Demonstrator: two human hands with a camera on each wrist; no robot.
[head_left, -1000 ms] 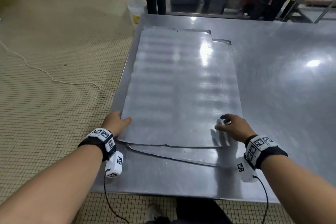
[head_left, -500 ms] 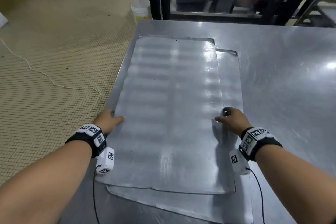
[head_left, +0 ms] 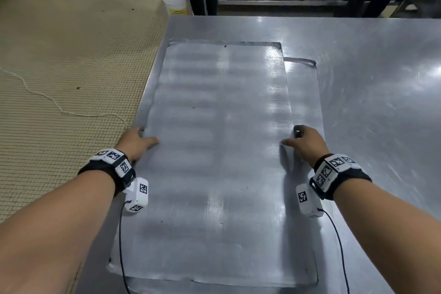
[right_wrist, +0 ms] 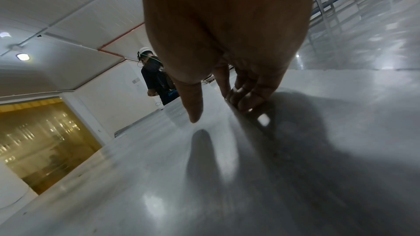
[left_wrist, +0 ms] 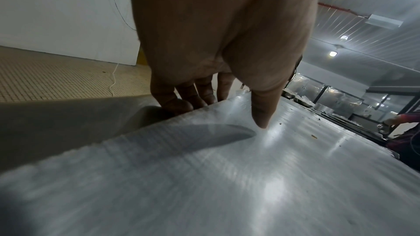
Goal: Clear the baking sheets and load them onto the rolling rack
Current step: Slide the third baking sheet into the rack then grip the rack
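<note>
Hands gripped the top flat, rectangular, dull-silver metal baking sheet by its two long edges. The left hand took the 9 o'clock edge with its thumb pressed flat on the upper face and its fingers curled down over the rim; the right hand mirrored it at 3 o'clock, thumb on top, fingers hooked under the edge. Judged from that matched hold, the grip was meant to keep a wide, thin sheet level while it was slid or raised — one hand alone would let it tip.

A second flat metal sheet lay beneath, showing along the 3 o'clock side, both on the brushed stainless steel table. The top sheet spanned the gap between the hands and ran from 12 to 6 o'clock, so more of it lay ahead of the grip than behind. No rolling rack could be picked out for certain — the loading step had not begun.
</note>
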